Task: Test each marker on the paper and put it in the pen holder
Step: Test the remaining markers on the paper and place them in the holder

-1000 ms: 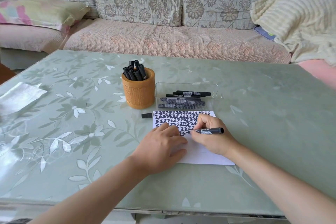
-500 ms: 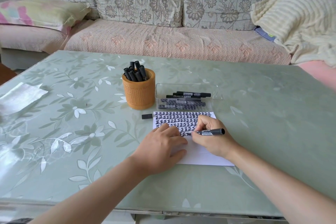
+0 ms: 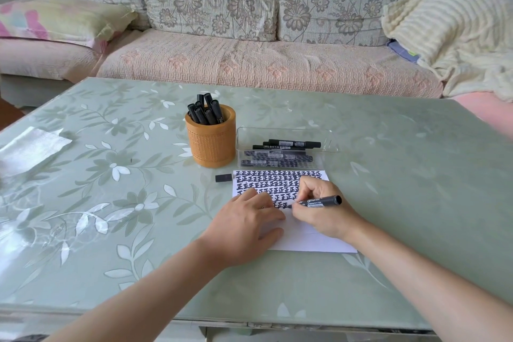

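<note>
My right hand point(image 3: 324, 216) pinches the marker point(image 3: 319, 201); its tip has crept slightly toward 9 o'clock on the paper point(image 3: 305, 240), so I judge testing is unfinished. My left hand point(image 3: 244, 228) lies flat, pressing the sheet, with the pen holder point(image 3: 211, 144) at 11 o'clock.

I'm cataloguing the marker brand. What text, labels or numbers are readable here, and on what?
"正", handwritten over and over in rows on the white paper sheet.
White print and barcode labels on the black markers in the clear plastic tray: too small to read.
White print on the black marker in the right hand: too small to read.
</note>
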